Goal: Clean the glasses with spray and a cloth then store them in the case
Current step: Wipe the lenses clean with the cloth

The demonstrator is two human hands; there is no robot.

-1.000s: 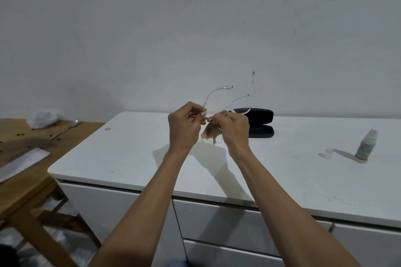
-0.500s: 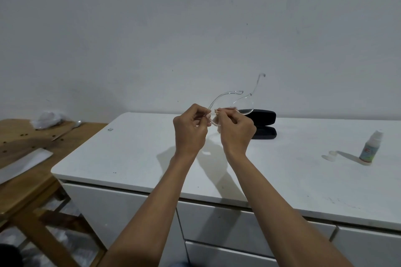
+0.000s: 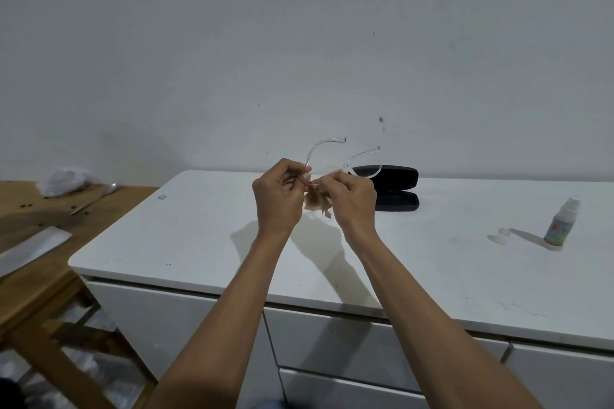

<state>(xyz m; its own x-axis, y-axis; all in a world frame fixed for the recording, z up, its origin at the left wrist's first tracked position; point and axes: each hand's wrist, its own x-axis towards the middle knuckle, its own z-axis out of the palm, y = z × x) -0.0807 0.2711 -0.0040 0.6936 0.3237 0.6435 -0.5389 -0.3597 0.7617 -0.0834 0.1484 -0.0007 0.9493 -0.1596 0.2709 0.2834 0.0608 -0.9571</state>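
Observation:
Clear-framed glasses are held up above the white cabinet top, temple arms pointing up and away. My left hand pinches the frame at its left side. My right hand presses a small beige cloth against a lens, and the cloth hangs down between both hands. A black glasses case lies open on the cabinet just behind my right hand. The small spray bottle stands upright far right, with its clear cap lying beside it.
A wooden table stands to the left, holding a crumpled plastic bag, a spoon and a pale flat strip. Drawer fronts run below the cabinet top. A plain wall rises behind.
The glasses have been turned in my hands, the temple arms swinging to a new angle. The beige cloth, tucked out of sight half a second ago, hangs below my fingers again.

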